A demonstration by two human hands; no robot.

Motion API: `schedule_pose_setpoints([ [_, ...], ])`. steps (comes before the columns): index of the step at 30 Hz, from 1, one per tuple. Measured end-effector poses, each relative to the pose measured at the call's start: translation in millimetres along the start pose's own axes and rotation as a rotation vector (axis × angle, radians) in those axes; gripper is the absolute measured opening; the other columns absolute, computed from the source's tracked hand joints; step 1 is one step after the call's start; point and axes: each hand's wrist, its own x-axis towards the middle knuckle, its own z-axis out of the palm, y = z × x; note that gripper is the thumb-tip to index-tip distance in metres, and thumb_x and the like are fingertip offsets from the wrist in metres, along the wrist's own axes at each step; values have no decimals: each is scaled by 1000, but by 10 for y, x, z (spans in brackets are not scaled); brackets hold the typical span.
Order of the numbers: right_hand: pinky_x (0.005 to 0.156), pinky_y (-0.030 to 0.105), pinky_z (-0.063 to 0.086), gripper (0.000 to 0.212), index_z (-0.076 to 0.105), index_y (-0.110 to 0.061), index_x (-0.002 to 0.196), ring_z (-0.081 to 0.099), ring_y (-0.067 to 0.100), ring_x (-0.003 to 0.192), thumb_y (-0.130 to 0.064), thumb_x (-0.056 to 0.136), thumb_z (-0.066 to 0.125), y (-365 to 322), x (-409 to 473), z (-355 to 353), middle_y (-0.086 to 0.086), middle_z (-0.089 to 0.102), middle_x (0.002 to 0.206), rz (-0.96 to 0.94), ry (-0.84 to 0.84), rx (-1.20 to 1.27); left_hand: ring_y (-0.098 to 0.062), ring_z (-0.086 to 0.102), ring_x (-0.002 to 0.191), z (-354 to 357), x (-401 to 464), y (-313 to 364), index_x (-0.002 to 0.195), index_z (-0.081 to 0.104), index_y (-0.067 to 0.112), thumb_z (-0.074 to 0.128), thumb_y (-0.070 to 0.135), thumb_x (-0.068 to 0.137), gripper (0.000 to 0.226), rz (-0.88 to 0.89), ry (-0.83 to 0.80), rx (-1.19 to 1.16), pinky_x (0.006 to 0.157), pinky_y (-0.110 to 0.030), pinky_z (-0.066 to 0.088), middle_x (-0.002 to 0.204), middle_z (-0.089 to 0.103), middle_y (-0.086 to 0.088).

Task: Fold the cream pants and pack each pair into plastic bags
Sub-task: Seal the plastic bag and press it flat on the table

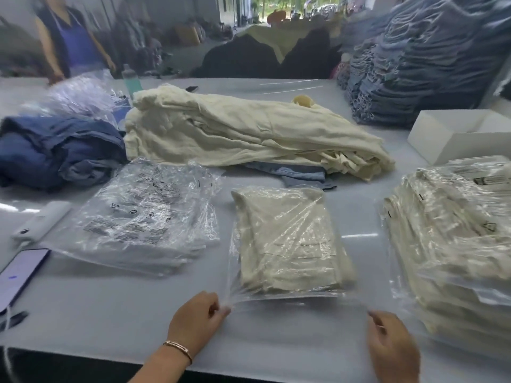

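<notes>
— Where's the pair being packed?

— Folded cream pants (287, 241) sit inside a clear plastic bag (279, 297) on the pale surface (110, 313), right in front of the person.

— And the hands?

— The left hand (196, 319) pinches the bag's open near edge at its left corner; the right hand (392, 346) pinches the right corner — the film is pulled taut between them.

— What's around it?

— Empty bags (143, 217) stacked to the left, packed pairs (453, 239) piled on the right, a heap of unfolded cream pants (249, 131) behind — plus a phone (19, 275) at the left edge.
</notes>
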Motion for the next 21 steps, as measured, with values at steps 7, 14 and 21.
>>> schedule_pose_setpoints([
  [7,48,24,43,14,65,-3,94,57,22,48,-16,91,64,-86,602,-20,13,65,71,549,-383,305,-22,62,44,-97,58,153,85,68,-2,50,49,94,55,-572,-147,-902,34,-17,36,75,72,-18],
  [14,35,13,22,23,56,-3,85,41,13,29,-24,93,61,-212,706,-80,14,61,56,712,-494,352,-15,59,49,-144,103,107,81,65,4,66,24,88,21,-443,-240,-800,47,-19,30,62,67,-5],
  [21,35,12,17,24,54,-8,70,30,7,30,-11,93,59,-283,785,-122,2,44,48,786,-628,446,-16,51,39,-164,97,-35,73,61,2,64,12,90,20,-458,-208,-799,38,-15,26,53,57,-7],
])
